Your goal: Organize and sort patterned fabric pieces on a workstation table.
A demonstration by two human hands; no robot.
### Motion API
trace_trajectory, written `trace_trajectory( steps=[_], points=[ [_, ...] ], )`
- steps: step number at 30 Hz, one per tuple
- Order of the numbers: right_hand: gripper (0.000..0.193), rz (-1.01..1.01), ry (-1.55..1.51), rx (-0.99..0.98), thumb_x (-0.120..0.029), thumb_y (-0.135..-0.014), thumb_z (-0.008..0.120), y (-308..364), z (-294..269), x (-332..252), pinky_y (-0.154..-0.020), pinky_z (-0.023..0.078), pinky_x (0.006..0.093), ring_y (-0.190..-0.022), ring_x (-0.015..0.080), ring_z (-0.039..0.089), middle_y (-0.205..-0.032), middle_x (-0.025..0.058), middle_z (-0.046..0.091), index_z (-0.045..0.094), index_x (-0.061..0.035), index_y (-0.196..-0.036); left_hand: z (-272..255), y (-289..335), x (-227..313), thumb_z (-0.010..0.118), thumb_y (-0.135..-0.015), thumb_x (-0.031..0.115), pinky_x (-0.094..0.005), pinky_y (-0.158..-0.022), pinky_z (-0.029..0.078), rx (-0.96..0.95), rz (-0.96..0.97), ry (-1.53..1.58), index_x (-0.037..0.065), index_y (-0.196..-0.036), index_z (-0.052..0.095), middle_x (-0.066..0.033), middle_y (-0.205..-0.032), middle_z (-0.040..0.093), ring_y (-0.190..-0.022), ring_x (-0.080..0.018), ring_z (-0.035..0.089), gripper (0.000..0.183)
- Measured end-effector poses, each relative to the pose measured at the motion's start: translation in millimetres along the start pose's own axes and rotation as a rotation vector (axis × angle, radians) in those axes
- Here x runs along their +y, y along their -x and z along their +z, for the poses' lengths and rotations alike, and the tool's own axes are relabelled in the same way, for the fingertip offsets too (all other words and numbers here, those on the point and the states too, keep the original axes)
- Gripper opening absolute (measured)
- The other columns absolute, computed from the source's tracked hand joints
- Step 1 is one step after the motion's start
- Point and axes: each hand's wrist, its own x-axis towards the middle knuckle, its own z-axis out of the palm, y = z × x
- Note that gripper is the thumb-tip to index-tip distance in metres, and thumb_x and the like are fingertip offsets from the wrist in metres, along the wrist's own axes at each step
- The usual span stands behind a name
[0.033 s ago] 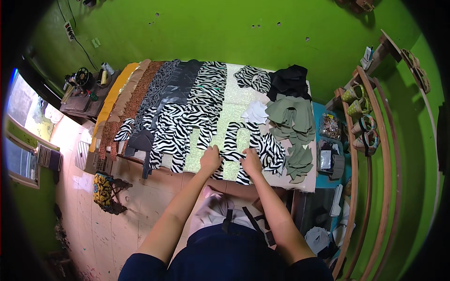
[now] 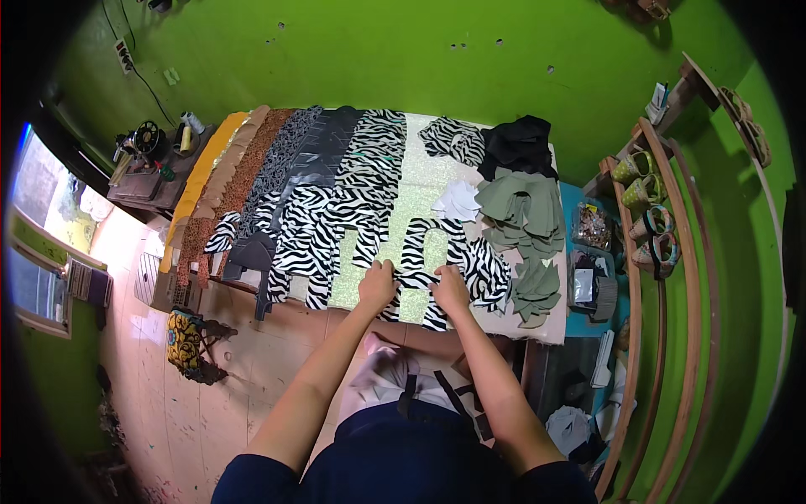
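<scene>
My left hand (image 2: 379, 286) and my right hand (image 2: 451, 291) rest close together at the table's near edge. Their fingers are closed on the two sides of a black-and-white zebra-print cut piece (image 2: 413, 280), which lies flat on pale glittery fabric (image 2: 351, 269). The fingertips are partly hidden. Just beyond, an arched zebra-print piece (image 2: 435, 224) curves over the glittery fabric. Right of my right hand is a crumpled heap of zebra-print pieces (image 2: 487, 273). More zebra-print cut pieces (image 2: 306, 223) overlap left of my left hand.
Fabric strips, including a yellow one (image 2: 206, 172), line the table's left. Green cut pieces (image 2: 520, 210), white pieces (image 2: 457, 202) and black cloth (image 2: 516, 147) lie at right. A sewing machine (image 2: 144, 143) stands far left. Wooden racks (image 2: 640, 252) with sandals (image 2: 655, 239) flank the right; a patterned stool (image 2: 185, 340) stands lower left.
</scene>
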Motion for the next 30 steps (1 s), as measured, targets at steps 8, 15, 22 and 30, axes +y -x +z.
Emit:
trace_trajectory(
  steps=[8, 15, 22, 30],
  points=[
    [0.024, -0.052, 0.188, -0.036, -0.019, -0.073, 0.064, -3, 0, -3, -0.074, 0.045, 0.0395, -0.093, 0.0296, 0.054, -0.095, 0.0141, 0.055, 0.052, -0.0066, -0.089, 10, -1, -8, 0.063, -0.071, 0.016, -0.038, -0.072, 0.047, 0.091, 0.165, -0.041, 0.016, -0.105, 0.053, -0.0102, -0.098, 0.047, -0.09, -0.0284, 0.05, 0.035],
    [0.025, -0.099, -0.113, -0.194, -0.009, -0.072, 0.063, 0, -3, -1, -0.069, 0.044, 0.0365, -0.079, 0.0315, 0.057, -0.082, 0.0159, 0.059, 0.049, -0.0056, -0.091, -10, -8, -33, 0.06, -0.075, 0.017, -0.0399, -0.068, 0.046, -0.064, 0.232, 0.097, 0.01, -0.093, 0.053, -0.0145, -0.087, 0.055, -0.082, -0.0321, 0.055, 0.021],
    [0.028, -0.145, -0.349, -0.141, -0.008, -0.069, 0.067, -24, 13, -55, -0.065, 0.042, 0.0298, -0.069, 0.0188, 0.052, -0.073, 0.0065, 0.053, 0.053, -0.0063, -0.093, -56, -13, -72, 0.053, -0.082, 0.017, -0.0441, -0.066, 0.044, -0.156, 0.127, 0.282, 0.004, -0.097, 0.047, -0.0215, -0.077, 0.059, -0.074, -0.0384, 0.057, 0.021],
    [0.026, -0.155, -0.487, 0.114, -0.007, -0.072, 0.066, -66, 62, -124, -0.06, 0.042, 0.0293, -0.062, 0.0174, 0.049, -0.069, 0.0071, 0.053, 0.054, -0.0062, -0.096, -110, -57, -118, 0.057, -0.079, 0.012, -0.0395, -0.07, 0.045, 0.147, 0.181, 0.287, -0.001, -0.097, 0.05, -0.0216, -0.085, 0.06, -0.081, -0.0357, 0.058, 0.024]
  ],
)
